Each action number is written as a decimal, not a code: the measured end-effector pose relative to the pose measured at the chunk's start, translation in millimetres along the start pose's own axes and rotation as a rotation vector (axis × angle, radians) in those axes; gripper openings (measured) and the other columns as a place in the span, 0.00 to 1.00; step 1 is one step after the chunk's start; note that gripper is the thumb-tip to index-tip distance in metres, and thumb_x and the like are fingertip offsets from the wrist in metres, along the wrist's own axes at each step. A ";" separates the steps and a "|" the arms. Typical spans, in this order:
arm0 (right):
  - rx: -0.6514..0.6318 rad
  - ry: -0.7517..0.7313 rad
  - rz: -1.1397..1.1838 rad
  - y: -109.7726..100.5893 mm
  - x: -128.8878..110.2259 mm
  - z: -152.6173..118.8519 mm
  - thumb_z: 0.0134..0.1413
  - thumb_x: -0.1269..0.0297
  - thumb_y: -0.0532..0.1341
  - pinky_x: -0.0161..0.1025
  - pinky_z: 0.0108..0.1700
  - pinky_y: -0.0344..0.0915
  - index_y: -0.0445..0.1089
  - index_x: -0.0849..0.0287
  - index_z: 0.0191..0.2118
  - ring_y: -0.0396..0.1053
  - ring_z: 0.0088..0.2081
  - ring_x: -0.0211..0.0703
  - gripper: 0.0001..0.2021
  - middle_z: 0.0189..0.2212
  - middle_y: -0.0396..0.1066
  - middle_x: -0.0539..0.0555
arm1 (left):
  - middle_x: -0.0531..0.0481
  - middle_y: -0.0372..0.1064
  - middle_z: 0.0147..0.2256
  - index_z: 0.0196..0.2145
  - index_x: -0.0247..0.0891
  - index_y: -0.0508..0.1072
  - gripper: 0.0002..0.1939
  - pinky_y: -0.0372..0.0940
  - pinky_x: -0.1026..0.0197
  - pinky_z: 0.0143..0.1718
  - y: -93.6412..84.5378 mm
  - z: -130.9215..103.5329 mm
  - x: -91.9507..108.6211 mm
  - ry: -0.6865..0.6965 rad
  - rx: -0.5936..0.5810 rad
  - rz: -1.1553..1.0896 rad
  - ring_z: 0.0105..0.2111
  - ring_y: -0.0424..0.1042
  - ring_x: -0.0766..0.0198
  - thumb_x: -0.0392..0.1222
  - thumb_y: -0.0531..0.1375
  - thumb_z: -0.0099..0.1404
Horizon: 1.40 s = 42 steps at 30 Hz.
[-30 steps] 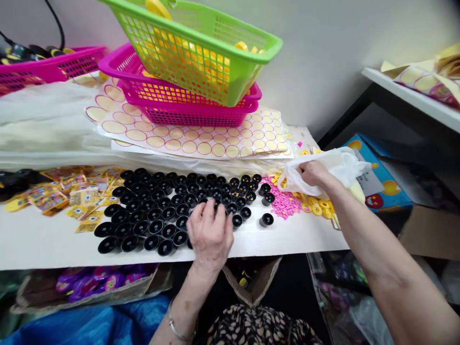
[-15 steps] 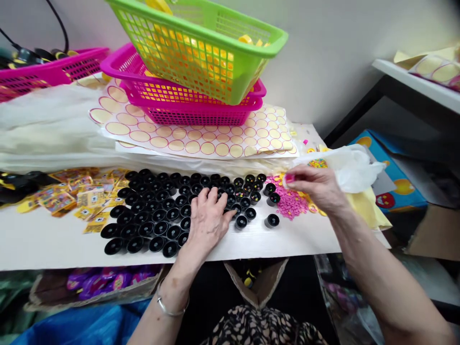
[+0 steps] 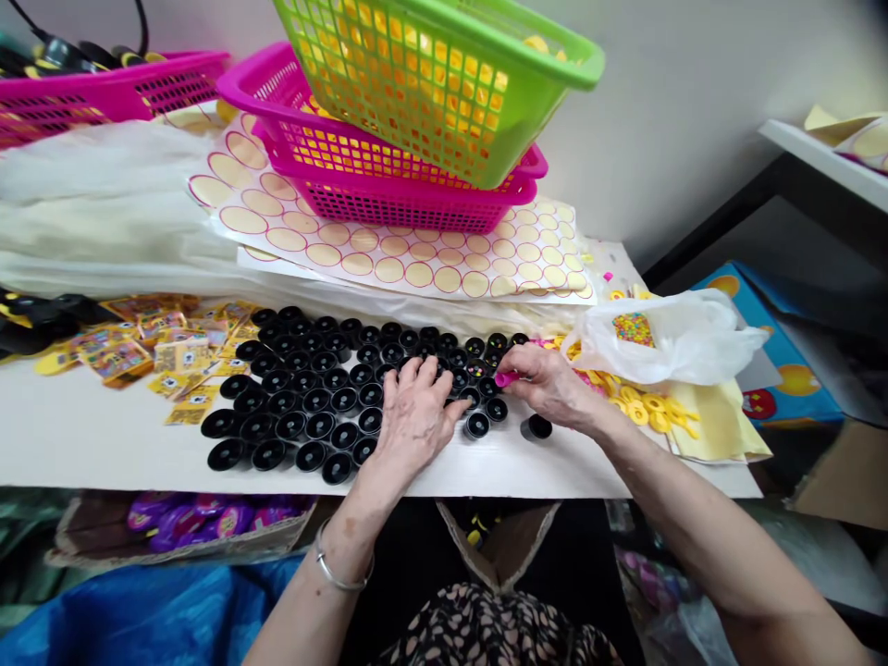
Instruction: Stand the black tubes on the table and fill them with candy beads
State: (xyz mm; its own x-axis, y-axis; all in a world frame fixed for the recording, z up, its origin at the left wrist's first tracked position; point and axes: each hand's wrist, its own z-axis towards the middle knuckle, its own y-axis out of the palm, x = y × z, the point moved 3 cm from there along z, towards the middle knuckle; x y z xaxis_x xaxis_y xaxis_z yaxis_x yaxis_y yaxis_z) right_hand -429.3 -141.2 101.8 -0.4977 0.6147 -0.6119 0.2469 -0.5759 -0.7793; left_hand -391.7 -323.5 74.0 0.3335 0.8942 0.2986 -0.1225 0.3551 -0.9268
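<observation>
Many small black cups (image 3: pixel 320 425) stand upright, close together on the white table. My left hand (image 3: pixel 418 412) lies over the right part of this group, fingers spread and touching cups. Held between the fingertips of my right hand (image 3: pixel 548 381) is a small pink cup-like piece (image 3: pixel 506 379), low over the cups at the right end. A few cups there, such as the one with coloured bits (image 3: pixel 475 368), have small bright pellets inside. One black cup (image 3: pixel 536 426) stands apart, below my right hand. My right hand hides most of the pink pellets behind it.
A green basket (image 3: pixel 555 79) of yellow parts sits on stacked pink baskets (image 3: pixel 416 213) above sticker sheets (image 3: pixel 388 270). Yellow packets (image 3: pixel 166 356) lie left. At right are a plastic bag (image 3: pixel 603 347) with coloured pellets, yellow rings (image 3: pixel 656 407) and a blue box (image 3: pixel 783 324).
My right hand has moved left and down from the pink pellets to the cups, carrying the pink piece. My left hand stays over the cups. The view has shifted slightly.
</observation>
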 end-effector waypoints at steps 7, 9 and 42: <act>0.373 0.151 0.225 -39.1 20.7 -16.5 0.46 0.64 0.63 0.40 0.35 0.65 0.71 0.56 0.33 0.67 0.31 0.42 0.06 0.29 0.70 0.51 | 0.40 0.64 0.52 0.43 0.38 0.72 0.16 0.56 0.42 0.52 3.1 -2.4 -2.0 -0.003 0.012 0.000 0.54 0.58 0.46 0.49 0.59 0.61; 0.633 0.308 0.112 -70.5 49.4 -30.6 0.43 0.64 0.64 0.39 0.32 0.64 0.71 0.59 0.33 0.66 0.28 0.41 0.09 0.27 0.70 0.51 | 0.40 0.63 0.53 0.43 0.38 0.72 0.16 0.55 0.42 0.52 5.4 -3.0 -3.3 0.005 0.015 0.005 0.55 0.58 0.46 0.50 0.58 0.61; 0.132 0.054 0.193 -25.7 4.1 -16.4 0.48 0.71 0.61 0.39 0.37 0.62 0.73 0.58 0.33 0.66 0.32 0.39 0.05 0.28 0.69 0.50 | 0.41 0.63 0.54 0.43 0.39 0.71 0.17 0.55 0.44 0.51 6.9 0.0 -2.0 0.022 0.004 0.064 0.54 0.58 0.47 0.51 0.54 0.64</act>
State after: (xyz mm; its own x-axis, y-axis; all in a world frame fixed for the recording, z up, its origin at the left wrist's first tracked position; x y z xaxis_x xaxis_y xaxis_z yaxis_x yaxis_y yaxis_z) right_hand -424.1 -115.0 117.1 -0.4063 0.5122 -0.7567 0.2201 -0.7489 -0.6251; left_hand -393.1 -322.8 67.1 0.3452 0.9089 0.2341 -0.1481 0.2991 -0.9427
